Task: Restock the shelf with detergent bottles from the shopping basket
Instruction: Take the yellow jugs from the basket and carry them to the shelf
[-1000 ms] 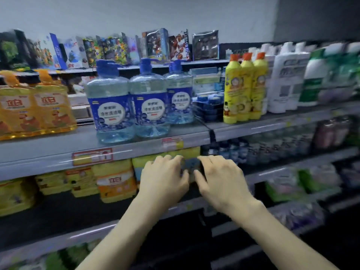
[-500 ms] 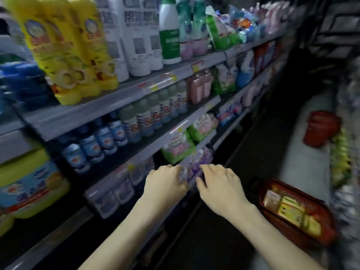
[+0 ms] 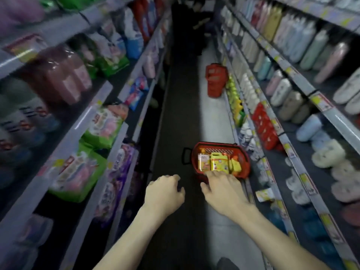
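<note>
Red shopping basket (image 3: 241, 152) down on the aisle floor, ahead of both hands and a little right of centre, tight against the foot of the right-hand shelving (image 3: 303, 88). Long axis of the basket across the view, black handle (image 3: 185, 156) at its left end.

Detergent bottles (image 3: 219, 162) lying inside, side by side in a row. Long axes seemingly pointing away from the person, orange cap visible at the far end of the rightmost one.

Right grip (image 3: 224, 190) nearer: fingertips overlapping the basket's near rim in the view. Contact not readable, probably above it. Fingers spread and relaxed, nothing held.

Left grip (image 3: 164, 191) beside it, well left of the basket over dark floor. Fingers loosely curled, also nothing held.

Judgement: reach step, pick not yet made. Forward and downward for the right, middle yellow bottle straight ahead of its fingers.

Counts:
- Baskets with stock: one.
- Bottles visible in it: three (one pale with an orange label, two yellow). More possibly hidden under the right hand.
- Spare red baskets (image 3: 216, 80) further down the aisle: one stack, number in it unreadable.
- Shelving runs: two, left shelving (image 3: 83, 121) blurred. Target shelf not identifiable here.
</note>
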